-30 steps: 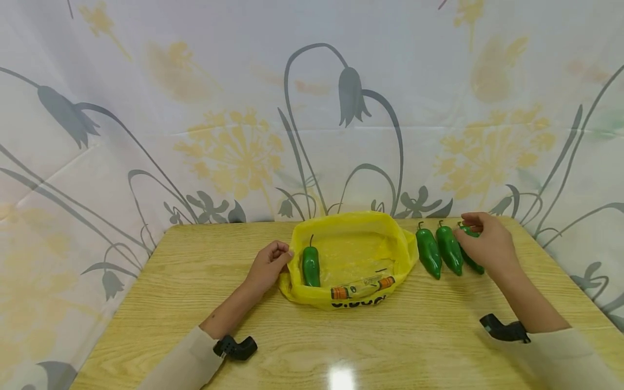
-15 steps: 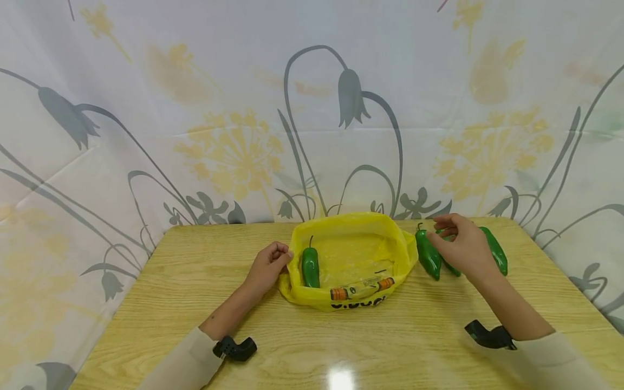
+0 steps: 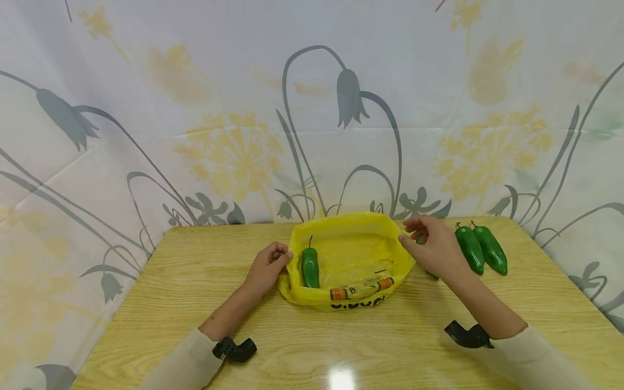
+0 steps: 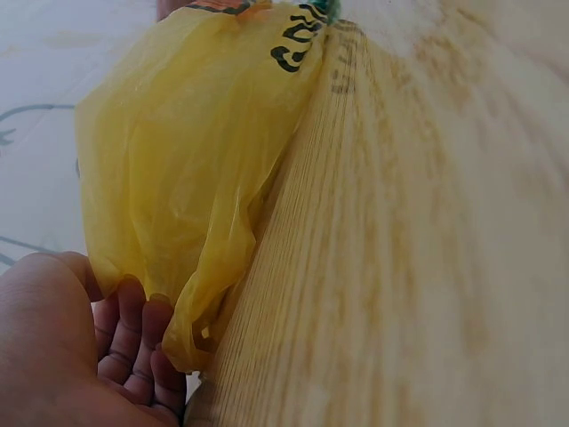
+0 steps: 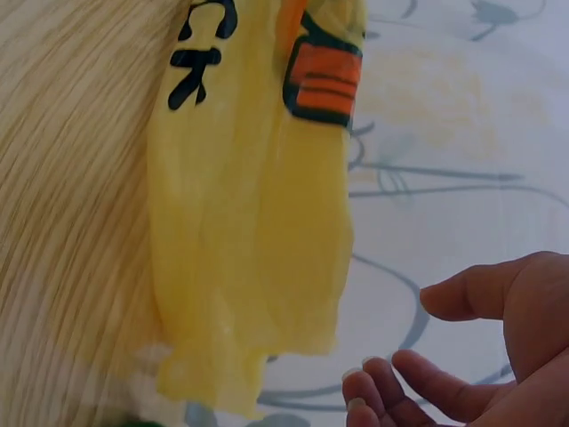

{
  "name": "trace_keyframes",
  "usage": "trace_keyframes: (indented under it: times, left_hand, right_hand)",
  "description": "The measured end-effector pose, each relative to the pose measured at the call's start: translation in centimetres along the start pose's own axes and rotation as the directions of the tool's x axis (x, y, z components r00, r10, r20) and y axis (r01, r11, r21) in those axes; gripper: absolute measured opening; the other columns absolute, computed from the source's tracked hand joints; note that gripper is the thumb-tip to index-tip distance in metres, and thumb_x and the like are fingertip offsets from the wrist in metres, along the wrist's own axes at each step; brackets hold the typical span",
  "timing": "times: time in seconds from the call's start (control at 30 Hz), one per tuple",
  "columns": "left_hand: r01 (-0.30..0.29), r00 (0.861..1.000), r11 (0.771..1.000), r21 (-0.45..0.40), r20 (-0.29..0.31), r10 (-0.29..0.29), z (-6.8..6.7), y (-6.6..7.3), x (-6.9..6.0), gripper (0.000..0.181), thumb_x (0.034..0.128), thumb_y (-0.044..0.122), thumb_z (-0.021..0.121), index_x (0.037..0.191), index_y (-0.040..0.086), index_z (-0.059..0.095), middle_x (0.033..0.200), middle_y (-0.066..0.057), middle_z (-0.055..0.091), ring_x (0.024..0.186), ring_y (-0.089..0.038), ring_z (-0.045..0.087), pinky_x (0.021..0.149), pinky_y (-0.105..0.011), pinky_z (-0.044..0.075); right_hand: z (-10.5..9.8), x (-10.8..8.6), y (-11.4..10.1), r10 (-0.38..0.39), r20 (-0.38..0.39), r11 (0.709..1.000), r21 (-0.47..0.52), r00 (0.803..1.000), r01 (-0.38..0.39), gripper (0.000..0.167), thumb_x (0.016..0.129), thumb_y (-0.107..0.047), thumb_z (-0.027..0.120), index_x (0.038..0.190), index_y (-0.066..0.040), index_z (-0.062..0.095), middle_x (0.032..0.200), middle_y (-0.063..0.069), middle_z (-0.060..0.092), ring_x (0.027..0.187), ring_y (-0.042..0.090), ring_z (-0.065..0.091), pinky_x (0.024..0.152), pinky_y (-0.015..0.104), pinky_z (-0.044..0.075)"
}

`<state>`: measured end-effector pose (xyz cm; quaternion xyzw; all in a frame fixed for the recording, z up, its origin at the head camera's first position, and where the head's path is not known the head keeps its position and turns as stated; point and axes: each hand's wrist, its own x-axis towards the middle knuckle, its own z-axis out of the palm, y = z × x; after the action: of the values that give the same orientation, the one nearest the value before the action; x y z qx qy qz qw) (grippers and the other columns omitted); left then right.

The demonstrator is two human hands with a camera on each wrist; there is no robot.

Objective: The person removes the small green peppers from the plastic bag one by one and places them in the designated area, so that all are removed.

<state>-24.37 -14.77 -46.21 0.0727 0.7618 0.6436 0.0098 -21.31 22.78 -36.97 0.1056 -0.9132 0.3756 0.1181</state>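
Observation:
A yellow plastic bag (image 3: 363, 254) lies spread with its mouth up on the wooden table. Inside it, at the left, is a green pepper (image 3: 310, 267) with its stem up. My left hand (image 3: 268, 265) pinches the bag's left edge between thumb and fingers. At the bag's right corner hovers my right hand (image 3: 434, 246), thumb and fingers apart with nothing between them in the right wrist view. Beneath it a green pepper (image 3: 433, 275) is mostly hidden. To its right lie two more green peppers, the nearer one (image 3: 470, 250) beside the outer one (image 3: 491, 250).
The wooden table (image 3: 195, 314) ends at the back against a white curtain (image 3: 234, 81) with grey and yellow flower prints. A bright light reflection shows at the table's front.
The right hand has moved left from the outermost pepper toward the bag. Two loose peppers have shifted right, one after the other. My left hand stays on the bag's edge.

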Motion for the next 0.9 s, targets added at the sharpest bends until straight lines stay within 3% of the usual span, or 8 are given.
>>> trace_keyframes:
  times: [0.3, 0.63, 0.9]
  left_hand:
    - [0.011, 1.000, 1.000, 0.000, 0.005, -0.011, -0.1, -0.1, 0.0, 0.011, 0.1070, 0.010, 0.061, 0.110, -0.001, 0.062, 0.086, -0.001, 0.065, 0.080, -0.015, 0.059, 0.074, -0.023, 0.052]
    - [0.005, 1.000, 1.000, -0.015, 0.010, -0.004, -0.1, -0.1, 0.0, 0.013, 0.1071, 0.010, 0.061, 0.112, -0.001, 0.061, 0.087, -0.001, 0.064, 0.082, -0.014, 0.060, 0.076, -0.023, 0.053]
    - [-0.002, 1.000, 1.000, -0.007, 0.014, 0.002, -0.1, -0.2, 0.1, 0.012, 0.1071, 0.010, 0.061, 0.111, -0.001, 0.062, 0.086, -0.002, 0.064, 0.080, -0.017, 0.059, 0.074, -0.023, 0.052]
  right_hand:
    - [2.5, 0.4, -1.4, -0.031, 0.039, 0.997, 0.065, 0.999, 0.028, 0.035, 0.102, -0.016, 0.071, 0.131, 0.003, 0.064, 0.124, 0.023, 0.066, 0.107, 0.035, 0.065, 0.097, 0.054, 0.051]
    - [5.0, 1.0, -2.5, -0.093, 0.060, 0.990, 0.110, 0.994, 0.086, 0.031, 0.098, -0.009, 0.073, 0.126, 0.003, 0.066, 0.117, 0.018, 0.066, 0.101, 0.033, 0.067, 0.091, 0.051, 0.057]
    - [6.7, 1.0, -3.4, -0.106, 0.077, 0.985, 0.145, 0.991, 0.094, 0.031, 0.098, -0.010, 0.074, 0.125, 0.002, 0.066, 0.118, 0.018, 0.066, 0.105, 0.037, 0.068, 0.094, 0.053, 0.057]
